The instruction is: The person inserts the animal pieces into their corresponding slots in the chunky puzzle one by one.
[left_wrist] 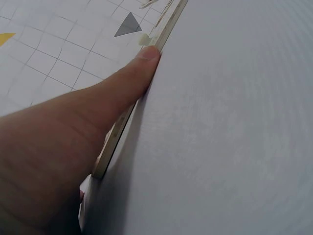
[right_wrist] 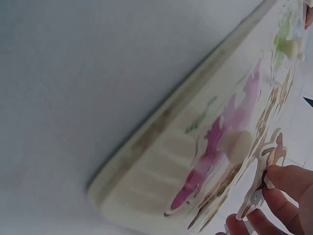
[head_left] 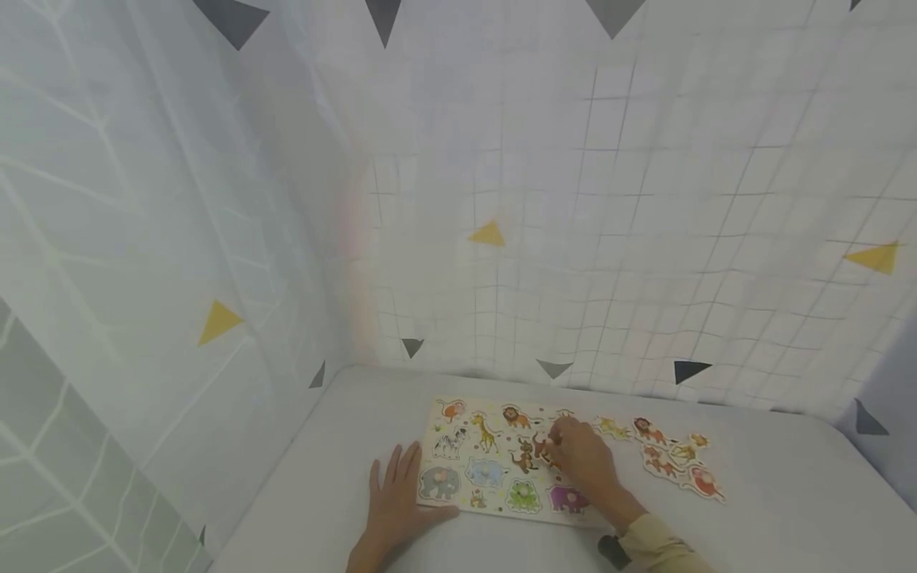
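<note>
Sleeve (head_left: pixel 655 543), beige, ends at the wrist of your right hand (head_left: pixel 589 465), which pinches a thin animal puzzle piece (right_wrist: pixel 258 188), tilted above the right part of the wooden puzzle board (right_wrist: pixel 151 181). Your left hand (head_left: pixel 396 509) spreads around the board's near left corner, touching its edge. Knobbed purple animal (head_left: pixel 569 500) and green frog (head_left: pixel 524 497) sit along the near row. Beyond your right hand, loose pieces, among them a lion (head_left: pixel 649 430), lie on the white table (head_left: pixel 781 493); behind stands a gridded backdrop (head_left: pixel 544 278).
</note>
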### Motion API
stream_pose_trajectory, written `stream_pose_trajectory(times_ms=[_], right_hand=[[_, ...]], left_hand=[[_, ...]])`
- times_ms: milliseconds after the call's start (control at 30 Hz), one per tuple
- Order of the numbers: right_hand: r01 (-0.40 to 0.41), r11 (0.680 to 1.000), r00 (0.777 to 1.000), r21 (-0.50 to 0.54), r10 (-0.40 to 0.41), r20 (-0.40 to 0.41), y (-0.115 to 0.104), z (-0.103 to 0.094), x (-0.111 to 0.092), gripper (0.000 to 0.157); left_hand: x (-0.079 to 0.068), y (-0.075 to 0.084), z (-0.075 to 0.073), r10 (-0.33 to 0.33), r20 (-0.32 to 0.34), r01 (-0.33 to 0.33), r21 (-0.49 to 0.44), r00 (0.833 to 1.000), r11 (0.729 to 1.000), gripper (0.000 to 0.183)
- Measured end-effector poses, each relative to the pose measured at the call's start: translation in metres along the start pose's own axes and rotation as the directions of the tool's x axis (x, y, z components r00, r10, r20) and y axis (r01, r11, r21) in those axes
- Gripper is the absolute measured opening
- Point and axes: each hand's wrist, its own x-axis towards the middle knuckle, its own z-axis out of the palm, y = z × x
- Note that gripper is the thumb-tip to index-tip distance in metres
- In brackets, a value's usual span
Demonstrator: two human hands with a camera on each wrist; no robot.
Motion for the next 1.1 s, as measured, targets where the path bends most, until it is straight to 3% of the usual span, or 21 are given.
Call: stream_pose_trajectory(times_ms=[367, 700, 1100], right_hand=[[0.063, 0.998, 0.998, 0.024, -0.063, -0.027, -0.007, 0.01, -0.001, 0.014], [0.072, 0.997, 0.997, 0.04, -0.071, -0.008, -0.015, 0.012, -0.002, 0.014], [0.136, 0.991, 0.99, 0.018, -0.135, -0.039, -0.016, 0.023, 0.0, 0.015]], left_hand=[[-0.003, 0.001, 0.001, 0.007, -0.023, -0.007, 0.007, 1.0, 1.0, 0.126], [-0.002, 0.002, -0.003, 0.019, -0.025, -0.019, 0.005, 0.999, 1.0, 0.124], [0.0, 0.0, -0.001, 0.003, -0.003, -0.003, -0.002, 1.0, 1.0, 0.126]])
